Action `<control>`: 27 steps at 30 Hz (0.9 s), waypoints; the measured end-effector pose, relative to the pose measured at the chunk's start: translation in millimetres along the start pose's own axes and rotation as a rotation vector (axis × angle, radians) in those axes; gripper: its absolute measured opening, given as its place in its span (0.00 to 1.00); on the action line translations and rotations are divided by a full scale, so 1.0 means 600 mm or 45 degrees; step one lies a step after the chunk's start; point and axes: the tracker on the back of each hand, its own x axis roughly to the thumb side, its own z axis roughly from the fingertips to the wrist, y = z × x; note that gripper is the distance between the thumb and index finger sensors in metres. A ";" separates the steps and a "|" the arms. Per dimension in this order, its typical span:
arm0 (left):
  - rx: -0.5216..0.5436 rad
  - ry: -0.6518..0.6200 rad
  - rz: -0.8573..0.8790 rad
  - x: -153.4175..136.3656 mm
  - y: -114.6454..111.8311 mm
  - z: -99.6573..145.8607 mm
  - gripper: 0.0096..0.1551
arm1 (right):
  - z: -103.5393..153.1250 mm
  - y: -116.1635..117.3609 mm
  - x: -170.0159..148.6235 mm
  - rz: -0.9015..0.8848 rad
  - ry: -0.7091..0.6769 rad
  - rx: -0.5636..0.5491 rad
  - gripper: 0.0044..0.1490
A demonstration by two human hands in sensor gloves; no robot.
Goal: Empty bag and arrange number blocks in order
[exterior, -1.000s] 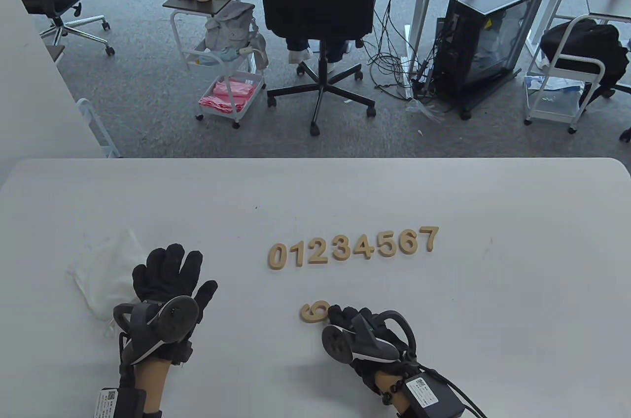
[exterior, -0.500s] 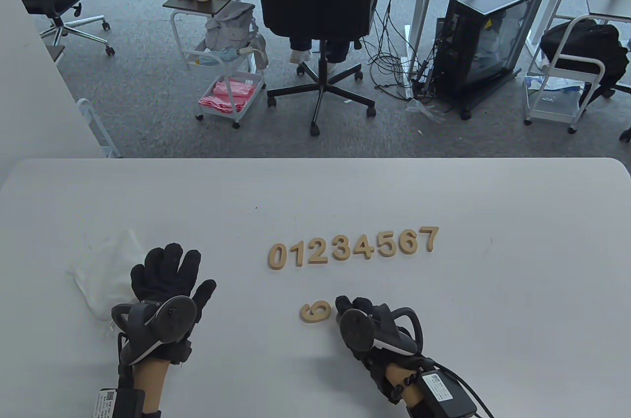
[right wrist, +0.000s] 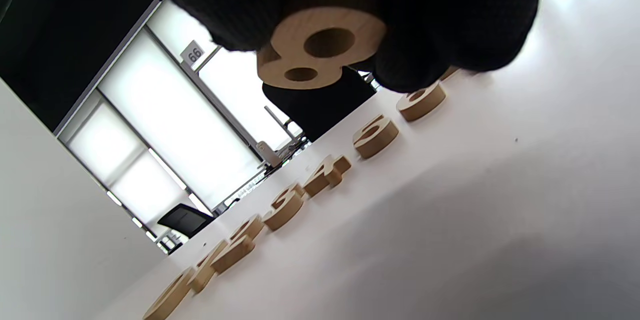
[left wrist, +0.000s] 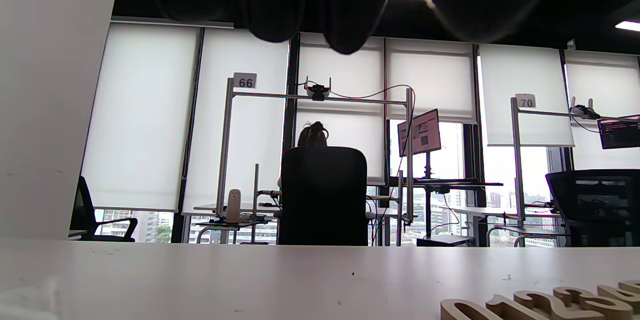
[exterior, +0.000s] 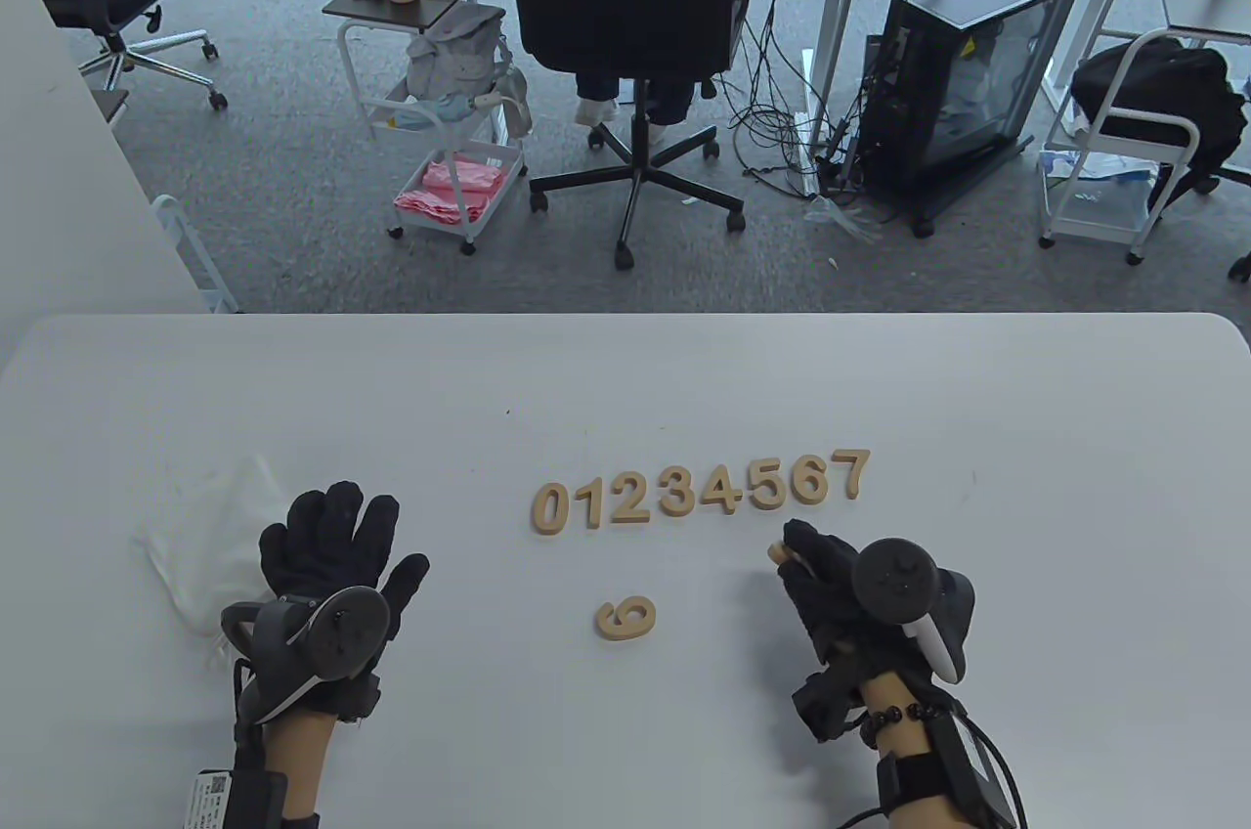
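since the row of blocks (exterior: 700, 491) already reads 0 to 7, your right hand (exterior: 848, 592) at 5 o'clock pinches the 8 (right wrist: 320, 49). the 9 (exterior: 625, 618) waits at 6 o'clock; your left hand (exterior: 327, 544) rests flat on the empty bag (exterior: 210, 526).

Matt wooden number blocks (exterior: 700, 491), smooth white table (exterior: 977, 399), seemingly cloth bag (exterior: 210, 536)

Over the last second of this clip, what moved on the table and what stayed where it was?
The right hand left the loose 9 block and swung right and toward the row, carrying the 8 block in its fingers. The left hand, the white bag and the 0-7 row stayed put.
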 end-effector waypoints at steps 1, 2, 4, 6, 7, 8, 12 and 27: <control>0.001 -0.001 0.000 0.000 0.000 0.000 0.40 | -0.005 -0.009 -0.007 -0.004 0.028 -0.040 0.32; 0.004 0.000 -0.002 0.000 0.000 0.000 0.40 | -0.009 -0.016 -0.013 -0.020 0.056 -0.067 0.32; 0.009 0.004 0.002 -0.001 0.001 0.000 0.40 | -0.022 -0.028 -0.028 -0.085 0.110 -0.086 0.32; 0.011 0.008 0.002 -0.002 0.002 0.001 0.40 | -0.034 -0.040 -0.042 -0.072 0.156 -0.108 0.32; 0.011 0.009 0.000 -0.002 0.002 0.001 0.40 | -0.042 -0.048 -0.049 -0.036 0.172 -0.138 0.31; 0.012 0.011 -0.002 -0.002 0.002 0.001 0.40 | -0.050 -0.056 -0.054 0.006 0.189 -0.147 0.31; 0.010 0.019 -0.006 -0.003 0.003 0.001 0.40 | -0.088 -0.082 -0.064 0.191 0.242 -0.155 0.30; 0.001 0.028 -0.019 -0.004 0.004 0.000 0.40 | -0.205 -0.035 -0.072 0.698 0.432 -0.091 0.28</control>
